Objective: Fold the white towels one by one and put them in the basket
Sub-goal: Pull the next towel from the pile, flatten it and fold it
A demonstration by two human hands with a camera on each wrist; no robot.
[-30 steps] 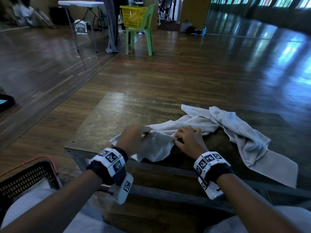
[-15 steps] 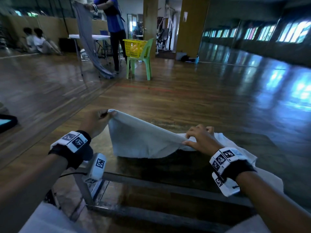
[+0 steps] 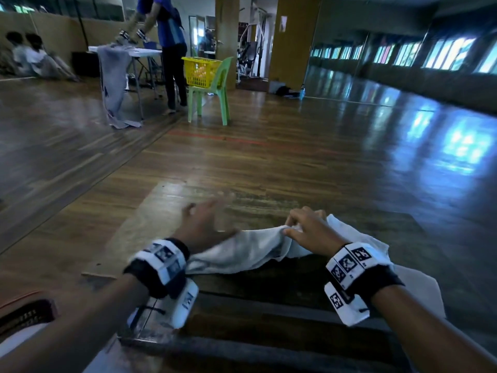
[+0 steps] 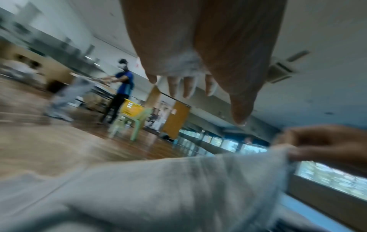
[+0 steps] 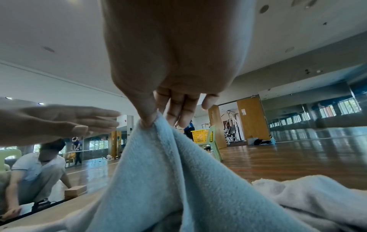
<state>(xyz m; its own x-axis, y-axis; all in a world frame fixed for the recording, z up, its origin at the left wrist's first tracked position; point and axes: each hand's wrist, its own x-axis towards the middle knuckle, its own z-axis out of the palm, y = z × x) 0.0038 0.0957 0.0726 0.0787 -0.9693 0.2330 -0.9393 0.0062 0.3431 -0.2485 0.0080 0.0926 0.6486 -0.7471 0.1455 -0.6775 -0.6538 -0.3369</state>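
Note:
A white towel (image 3: 250, 251) lies bunched along the near side of the low wooden table (image 3: 269, 200). My right hand (image 3: 293, 224) pinches a raised fold of it between thumb and fingers; the right wrist view shows the pinch on the towel (image 5: 158, 172) plainly. My left hand (image 3: 209, 211) hovers just left of that pinch with straight, spread fingers and holds nothing, its image blurred. In the left wrist view the towel (image 4: 158, 188) stretches below my open left hand (image 4: 198, 97). A second white towel (image 3: 414, 281) lies at the table's right. The dark basket (image 3: 27, 310) with an orange rim shows at the lower left.
The table's near edge has a dark frame below it (image 3: 269, 354). Far across the wooden floor, a person in blue (image 3: 166, 49) handles a grey cloth at a white table (image 3: 126, 51). A yellow basket (image 3: 199, 71) sits on a green chair (image 3: 215, 98).
My left hand has let go of the towel edge it held up at the left and swung right toward my right hand. The towel has sunk onto the table. My right hand keeps its pinch.

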